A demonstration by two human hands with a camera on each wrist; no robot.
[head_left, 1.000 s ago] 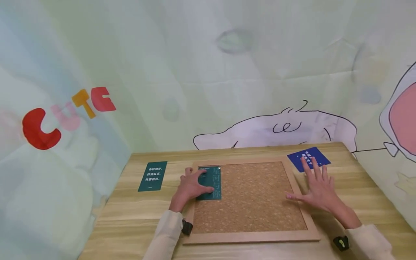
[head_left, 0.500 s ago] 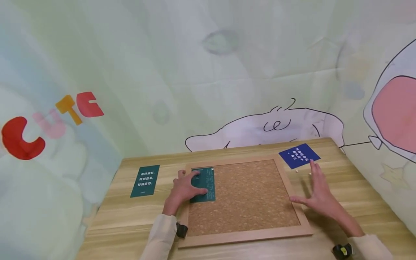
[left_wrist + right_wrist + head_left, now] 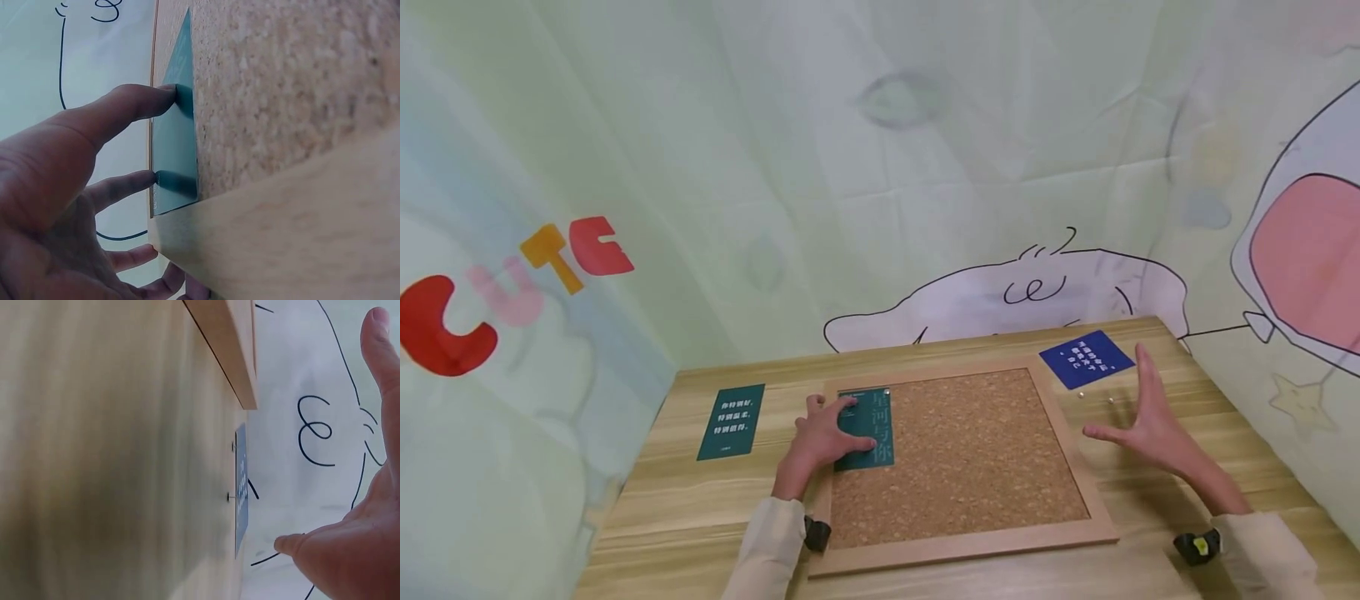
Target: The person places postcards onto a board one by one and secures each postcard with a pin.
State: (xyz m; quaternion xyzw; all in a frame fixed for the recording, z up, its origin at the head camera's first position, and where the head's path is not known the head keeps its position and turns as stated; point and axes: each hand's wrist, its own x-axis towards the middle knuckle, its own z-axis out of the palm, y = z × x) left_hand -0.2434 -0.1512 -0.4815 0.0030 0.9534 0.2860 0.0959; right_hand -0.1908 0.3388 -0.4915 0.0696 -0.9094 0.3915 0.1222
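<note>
My left hand (image 3: pixel 820 435) rests at the upper left of a wood-framed cork board (image 3: pixel 977 458). Its thumb and index fingertip press a dark green printed card (image 3: pixel 882 425) flat on the cork. A small push pin (image 3: pixel 887 391) sits at that card's top right corner. In the left wrist view, the spread thumb and finger touch the green card (image 3: pixel 174 147) beside the frame. My right hand (image 3: pixel 1163 442) hovers right of the board, thumb and fingers spread, holding nothing. Close to it, two small push pins (image 3: pixel 1111 401) stand on the table below a blue printed card (image 3: pixel 1086 360).
Another green card (image 3: pixel 732 422) with white writing lies on the wood-grain table (image 3: pixel 685 508), left of the board. Behind the table hangs a pale printed curtain (image 3: pixel 760 167) with cartoon drawings. A dark camera (image 3: pixel 1198 547) is strapped at my right wrist.
My right hand has drawn back from over the blue card and turned sideways, uncovering the card and pins. The left hand stays pressed on the green card. The head view has shifted slightly.
</note>
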